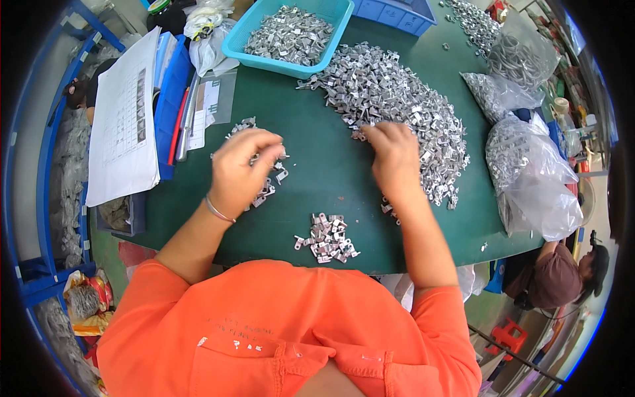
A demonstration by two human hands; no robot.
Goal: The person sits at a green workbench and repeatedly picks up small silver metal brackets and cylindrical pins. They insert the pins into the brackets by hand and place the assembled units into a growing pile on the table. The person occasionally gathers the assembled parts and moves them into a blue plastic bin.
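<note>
My left hand [239, 169] curls, thumb and fingers drawn together, over a small heap of metal clips [264, 190] at left; whatever its fingertips pinch is too small to make out. Against the near-left edge of a large pile of silvery metal clips [423, 112] is my right hand [395, 155], its fingers bent down and pressed together among the pieces. Its fingertips are slightly blurred, and what they grip is hidden. Between my forearms, close to the table's front edge, lies another small heap of clips [327, 238].
A turquoise basket [231, 49] full of clips and a blue bin [397, 18] stand at the back of the green table [301, 185]. Bags of metal parts [522, 159] line the right side. Papers [122, 126] lean at left. A person [552, 274] is at far right.
</note>
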